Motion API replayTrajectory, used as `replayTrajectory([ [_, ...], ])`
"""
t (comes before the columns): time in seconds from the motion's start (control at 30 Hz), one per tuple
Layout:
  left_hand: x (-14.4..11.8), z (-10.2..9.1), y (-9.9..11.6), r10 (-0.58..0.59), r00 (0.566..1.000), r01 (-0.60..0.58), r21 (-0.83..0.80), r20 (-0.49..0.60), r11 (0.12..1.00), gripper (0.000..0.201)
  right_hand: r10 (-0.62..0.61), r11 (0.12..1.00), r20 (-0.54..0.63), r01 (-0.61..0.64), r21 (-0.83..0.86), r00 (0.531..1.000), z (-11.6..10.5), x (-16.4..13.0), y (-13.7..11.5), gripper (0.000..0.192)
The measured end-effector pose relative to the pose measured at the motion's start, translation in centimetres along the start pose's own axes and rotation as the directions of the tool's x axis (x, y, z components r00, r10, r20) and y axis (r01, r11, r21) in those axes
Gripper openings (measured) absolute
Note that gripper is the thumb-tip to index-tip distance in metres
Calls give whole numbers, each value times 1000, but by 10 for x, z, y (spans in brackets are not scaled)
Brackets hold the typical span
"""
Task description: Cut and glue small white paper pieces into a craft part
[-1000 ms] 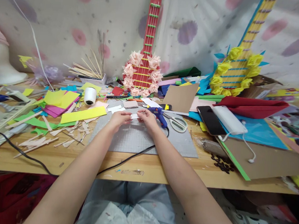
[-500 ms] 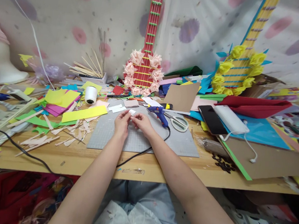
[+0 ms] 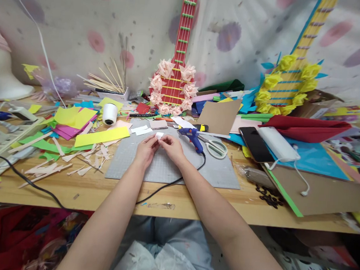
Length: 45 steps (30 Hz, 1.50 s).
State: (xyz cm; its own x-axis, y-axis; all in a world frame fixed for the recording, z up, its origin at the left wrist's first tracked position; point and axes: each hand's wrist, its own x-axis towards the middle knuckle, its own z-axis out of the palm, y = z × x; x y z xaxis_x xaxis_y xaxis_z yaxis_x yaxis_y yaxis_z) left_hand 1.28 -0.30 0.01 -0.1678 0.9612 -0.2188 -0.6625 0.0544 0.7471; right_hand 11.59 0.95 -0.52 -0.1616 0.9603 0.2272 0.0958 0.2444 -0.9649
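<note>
I'm pinching a small white paper piece (image 3: 159, 136) between my left hand (image 3: 146, 148) and right hand (image 3: 172, 147) above the grey mat (image 3: 177, 167) — folding it, I'd judge — next needing the glue gun (image 3: 191, 137) just right.

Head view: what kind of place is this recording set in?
Probably a home craft workbench: coloured paper scraps, a blue glue gun, scissors, and a red handmade paper guitar leaning against a cloth backdrop.

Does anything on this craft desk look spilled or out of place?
Yes. Small dark bits lie scattered loose on the wooden table right of the grey cutting mat, and pale paper offcuts are strewn to its left.
</note>
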Motion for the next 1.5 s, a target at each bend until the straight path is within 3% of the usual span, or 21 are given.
replayTrajectory([
  [0.4,-1,-3,-1,108,994,-108,-32,5,994,20,18,995,-38,-21,-92,999,-9,-4,3,17],
  [0.8,0,-4,-1,76,997,-76,-25,-7,997,22,-45,957,24,50,-284,999,-14,-7,-1,20],
  [1.27,1,-4,-2,106,994,-106,-19,-3,994,23,-91,950,77,110,-291,993,-14,-9,-3,23],
  [1.5,-1,-4,-2,114,993,-113,7,-16,994,23,-111,935,26,113,-337,993,-14,-12,-8,16],
])
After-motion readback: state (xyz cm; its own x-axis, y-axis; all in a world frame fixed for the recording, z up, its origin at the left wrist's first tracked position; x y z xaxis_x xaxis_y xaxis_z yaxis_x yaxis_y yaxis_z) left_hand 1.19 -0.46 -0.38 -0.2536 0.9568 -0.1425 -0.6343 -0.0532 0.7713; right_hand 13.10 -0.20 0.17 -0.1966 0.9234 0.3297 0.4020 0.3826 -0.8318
